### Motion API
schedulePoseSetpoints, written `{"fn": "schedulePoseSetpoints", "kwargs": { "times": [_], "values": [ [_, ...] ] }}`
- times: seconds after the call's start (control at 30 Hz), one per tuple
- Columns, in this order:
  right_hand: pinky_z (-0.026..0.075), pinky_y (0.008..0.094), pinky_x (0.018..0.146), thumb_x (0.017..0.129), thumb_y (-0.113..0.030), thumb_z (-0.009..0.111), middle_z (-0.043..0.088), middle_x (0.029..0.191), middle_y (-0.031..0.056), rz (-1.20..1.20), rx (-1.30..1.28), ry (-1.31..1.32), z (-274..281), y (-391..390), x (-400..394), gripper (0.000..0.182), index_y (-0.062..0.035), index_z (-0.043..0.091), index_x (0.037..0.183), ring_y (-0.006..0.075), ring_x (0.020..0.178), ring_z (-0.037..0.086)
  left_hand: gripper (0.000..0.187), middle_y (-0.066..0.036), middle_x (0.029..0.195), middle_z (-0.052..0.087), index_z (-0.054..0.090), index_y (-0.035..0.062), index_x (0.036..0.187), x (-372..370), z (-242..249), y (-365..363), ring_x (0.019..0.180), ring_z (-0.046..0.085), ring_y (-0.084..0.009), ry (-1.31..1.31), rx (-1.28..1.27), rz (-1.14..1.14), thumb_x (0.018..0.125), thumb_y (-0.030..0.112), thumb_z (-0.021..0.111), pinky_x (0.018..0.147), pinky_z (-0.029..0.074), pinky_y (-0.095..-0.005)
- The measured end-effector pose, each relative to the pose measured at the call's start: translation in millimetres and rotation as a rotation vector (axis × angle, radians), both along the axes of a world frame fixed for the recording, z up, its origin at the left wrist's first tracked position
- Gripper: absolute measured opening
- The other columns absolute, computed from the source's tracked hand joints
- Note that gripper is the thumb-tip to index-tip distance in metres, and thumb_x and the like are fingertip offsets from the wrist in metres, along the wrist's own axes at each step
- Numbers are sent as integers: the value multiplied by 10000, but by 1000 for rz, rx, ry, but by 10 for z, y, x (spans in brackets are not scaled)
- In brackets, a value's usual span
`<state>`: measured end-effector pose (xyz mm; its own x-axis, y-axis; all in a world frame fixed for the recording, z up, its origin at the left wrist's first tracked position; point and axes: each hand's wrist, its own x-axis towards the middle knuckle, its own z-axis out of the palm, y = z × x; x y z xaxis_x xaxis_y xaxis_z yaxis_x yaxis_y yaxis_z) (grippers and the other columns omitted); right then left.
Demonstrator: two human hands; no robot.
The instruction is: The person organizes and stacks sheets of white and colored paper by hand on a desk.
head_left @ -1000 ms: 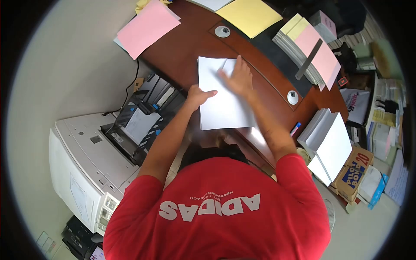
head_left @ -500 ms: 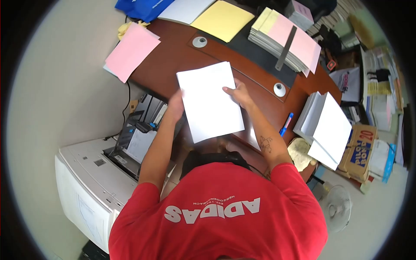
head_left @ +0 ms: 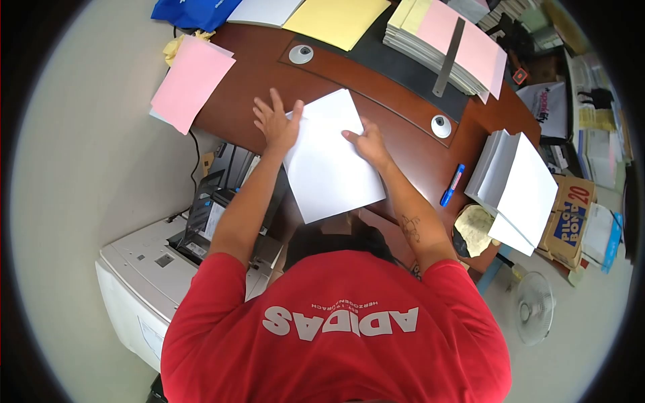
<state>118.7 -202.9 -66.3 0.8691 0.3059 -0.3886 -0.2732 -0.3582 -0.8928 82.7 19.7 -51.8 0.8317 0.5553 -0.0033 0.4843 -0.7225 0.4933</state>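
Observation:
A stack of white paper (head_left: 332, 161) lies tilted in front of me, over the near edge of the brown desk. My right hand (head_left: 367, 142) grips its upper right edge, thumb on top and fingers underneath. At the upper left edge of the stack, my left hand (head_left: 277, 126) has its fingers spread, the thumb right by the paper's corner. The sheets look slightly fanned at the top.
Pink sheets (head_left: 191, 84) overhang the desk's left end, above a printer (head_left: 151, 262). A metal ruler (head_left: 450, 57) lies on a tall paper pile at the back. To the right are a blue marker (head_left: 452, 185), a white paper stack (head_left: 527, 191) and a cardboard box (head_left: 568, 218).
My left hand has let go of the stack's left edge and moved up with its fingers spread. My right hand keeps its hold. The camera view has shifted slightly.

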Motion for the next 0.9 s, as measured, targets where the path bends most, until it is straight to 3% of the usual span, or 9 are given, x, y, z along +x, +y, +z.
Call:
{"fn": "schedulePoseSetpoints", "kwargs": {
  "times": [0.13,0.3,0.37,0.43,0.5,0.53,0.6,0.73,0.9],
  "values": [
    [531,350,813,821,-135,729,713,1000,199,20,40,-30,-12,-19,29,476,6,608,1260,260,883,702,941,-389,1535,98,141,116,1565,-170,166,-393,1409,181,-549,-209,-4,-375,861,513,624,1136,202,-569],
    [532,339,827,841,-112,713,711,1018,197,2,87,35,6,33,47,435,46,610,1233,250,891,701,856,-318,1546,205,103,41,1558,-169,-67,250,1417,308,-393,-422,-524,-288,943,452,536,1145,278,-435],
    [532,334,830,848,-108,709,711,1019,196,-8,96,52,4,9,70,422,62,610,1221,246,893,700,856,-209,1514,360,162,-15,1534,-399,143,350,1399,374,-296,-503,-1716,66,994,642,257,1137,326,-398],
    [535,333,825,860,-114,705,713,1010,195,-24,100,66,0,15,84,398,81,614,1195,250,880,702,864,-218,1484,400,225,-52,1498,-821,-3,273,1369,415,-307,-296,-1856,74,988,642,298,1126,347,-414],
    [533,334,837,861,-127,711,704,1036,207,-38,107,103,37,50,76,431,79,595,1222,259,906,697,702,-216,1345,537,399,-67,1401,-1182,-165,-115,1223,548,-297,-264,-1608,252,980,479,529,1004,456,-400],
    [530,334,849,862,-140,716,695,1061,218,-60,112,141,73,65,72,465,76,575,1249,267,932,692,702,-216,1345,537,399,-67,1401,-1235,-147,-175,1223,548,-297,-272,-1608,248,980,479,529,1004,456,-400],
    [524,336,875,863,-155,723,666,1122,233,-41,79,169,165,61,44,529,76,528,1297,277,995,672,511,-203,1225,619,512,-86,1299,-1312,-114,-301,1058,642,-277,-53,-1299,205,936,245,652,887,515,-383],
    [491,353,961,852,-215,748,569,1280,269,184,180,320,448,-255,-121,721,80,391,1404,300,1170,592,402,-208,1093,669,581,-102,1200,-1267,65,-281,888,689,-277,-83,-1362,385,895,138,684,786,545,-359],
    [470,371,1006,842,-269,755,565,1289,260,140,325,578,405,-630,-450,782,103,364,1407,300,1189,580,425,-228,1193,633,542,-98,1252,-1279,101,-370,1027,662,-312,-68,-1567,448,916,135,659,870,540,-396]
  ]
}}
